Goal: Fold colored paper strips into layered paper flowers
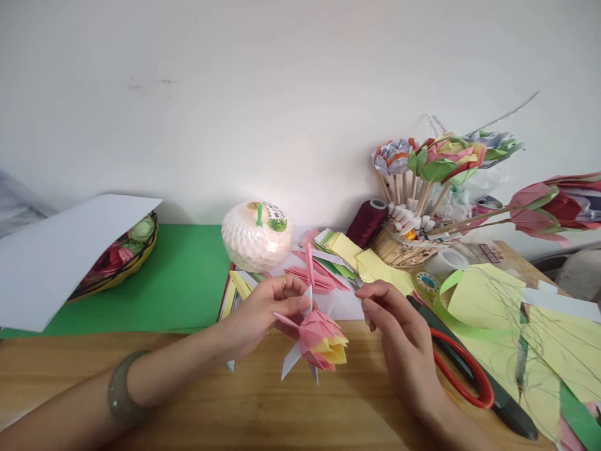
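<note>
My left hand (279,307), a bracelet on its wrist, pinches a folded paper flower (322,338) by the parts behind its head. The flower has pink petals and a yellow centre. It tilts down to the right above the wooden table, with white and pink folded pieces sticking out around it. My right hand (397,332) is apart from the flower, to its right. Its thumb and forefinger are pressed together; whatever they hold is too thin to make out. Behind both hands lie folded pink paper pieces (312,279).
Red-handled scissors (488,394) and loose thin wires over yellow paper (488,291) lie at the right. Paper flowers (451,156) stand in a basket (392,241) beside a dark thread spool (369,222). A net-wrapped white fruit (256,241) sits behind; white paper (70,244) covers another basket (149,241).
</note>
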`<control>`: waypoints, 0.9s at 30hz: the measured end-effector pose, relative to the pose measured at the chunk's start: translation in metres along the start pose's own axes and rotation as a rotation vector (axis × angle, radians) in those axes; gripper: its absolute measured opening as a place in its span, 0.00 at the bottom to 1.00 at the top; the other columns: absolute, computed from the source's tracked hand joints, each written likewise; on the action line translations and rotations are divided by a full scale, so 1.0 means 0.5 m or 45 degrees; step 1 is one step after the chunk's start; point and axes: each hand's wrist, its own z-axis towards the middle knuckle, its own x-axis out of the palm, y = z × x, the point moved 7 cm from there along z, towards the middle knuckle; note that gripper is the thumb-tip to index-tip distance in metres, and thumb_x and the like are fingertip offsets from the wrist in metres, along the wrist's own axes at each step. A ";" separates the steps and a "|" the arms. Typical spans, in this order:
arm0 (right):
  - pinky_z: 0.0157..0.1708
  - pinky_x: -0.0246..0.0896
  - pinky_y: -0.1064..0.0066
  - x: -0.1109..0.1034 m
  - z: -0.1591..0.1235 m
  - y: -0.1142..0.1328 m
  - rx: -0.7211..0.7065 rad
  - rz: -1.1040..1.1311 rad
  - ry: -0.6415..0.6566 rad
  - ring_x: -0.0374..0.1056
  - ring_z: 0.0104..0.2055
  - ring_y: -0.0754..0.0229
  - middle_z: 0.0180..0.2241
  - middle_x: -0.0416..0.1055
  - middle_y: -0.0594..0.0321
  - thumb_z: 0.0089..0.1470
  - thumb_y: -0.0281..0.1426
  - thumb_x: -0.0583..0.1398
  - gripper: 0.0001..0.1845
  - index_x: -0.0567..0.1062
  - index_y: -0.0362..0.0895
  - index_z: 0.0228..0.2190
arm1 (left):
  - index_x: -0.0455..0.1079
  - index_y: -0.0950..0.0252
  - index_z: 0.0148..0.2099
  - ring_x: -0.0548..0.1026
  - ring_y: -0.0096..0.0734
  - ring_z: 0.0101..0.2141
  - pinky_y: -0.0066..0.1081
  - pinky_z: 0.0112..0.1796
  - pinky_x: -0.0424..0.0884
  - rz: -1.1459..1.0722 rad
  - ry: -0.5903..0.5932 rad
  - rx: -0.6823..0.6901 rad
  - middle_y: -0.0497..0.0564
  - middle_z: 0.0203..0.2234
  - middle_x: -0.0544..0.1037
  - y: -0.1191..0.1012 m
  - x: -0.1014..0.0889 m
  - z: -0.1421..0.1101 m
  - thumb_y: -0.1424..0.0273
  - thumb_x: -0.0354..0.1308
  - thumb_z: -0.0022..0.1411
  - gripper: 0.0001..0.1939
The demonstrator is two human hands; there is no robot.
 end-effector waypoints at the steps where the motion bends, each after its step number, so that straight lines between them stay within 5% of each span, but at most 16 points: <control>1: 0.30 0.54 0.74 0.006 0.000 0.008 -0.058 -0.007 0.046 0.59 0.32 0.62 0.29 0.61 0.67 0.57 0.30 0.53 0.05 0.69 0.49 0.34 | 0.65 0.65 0.30 0.69 0.22 0.22 0.23 0.23 0.61 0.000 0.014 -0.050 0.45 0.22 0.73 0.006 0.000 0.000 0.63 0.65 0.46 0.14; 7: 0.44 0.54 0.69 0.041 -0.014 0.048 -0.288 -0.122 0.360 0.61 0.44 0.59 0.39 0.64 0.63 0.58 0.29 0.53 0.10 0.71 0.51 0.39 | 0.70 0.67 0.29 0.64 0.19 0.19 0.24 0.23 0.57 0.016 0.061 -0.235 0.43 0.18 0.69 0.029 0.007 -0.002 0.67 0.68 0.41 0.14; 14: 0.41 0.57 0.68 0.098 -0.027 0.046 -0.056 -0.088 0.609 0.63 0.40 0.58 0.34 0.67 0.62 0.54 0.31 0.59 0.07 0.75 0.47 0.36 | 0.69 0.68 0.20 0.62 0.20 0.18 0.25 0.24 0.58 0.272 0.222 -0.300 0.41 0.14 0.66 0.049 0.037 -0.005 0.72 0.61 0.42 0.05; 17: 0.38 0.58 0.69 0.112 -0.029 0.039 0.080 -0.052 0.630 0.64 0.38 0.58 0.31 0.68 0.61 0.54 0.30 0.58 0.07 0.76 0.45 0.29 | 0.70 0.68 0.20 0.64 0.23 0.20 0.26 0.24 0.59 0.365 0.214 -0.280 0.43 0.15 0.69 0.060 0.033 0.000 0.73 0.61 0.41 0.04; 24: 0.39 0.59 0.68 0.116 -0.035 0.035 0.194 0.077 0.691 0.65 0.37 0.58 0.32 0.67 0.60 0.49 0.31 0.60 0.06 0.78 0.44 0.29 | 0.74 0.68 0.23 0.67 0.25 0.22 0.26 0.26 0.61 0.479 0.234 -0.232 0.45 0.17 0.73 0.067 0.031 0.007 0.78 0.58 0.40 0.04; 27: 0.34 0.59 0.71 0.107 -0.031 0.025 0.221 0.063 0.604 0.65 0.33 0.61 0.30 0.67 0.62 0.48 0.31 0.60 0.05 0.77 0.43 0.27 | 0.72 0.68 0.21 0.65 0.24 0.19 0.26 0.23 0.59 0.462 0.206 -0.235 0.44 0.14 0.70 0.066 0.031 0.009 0.78 0.57 0.41 0.04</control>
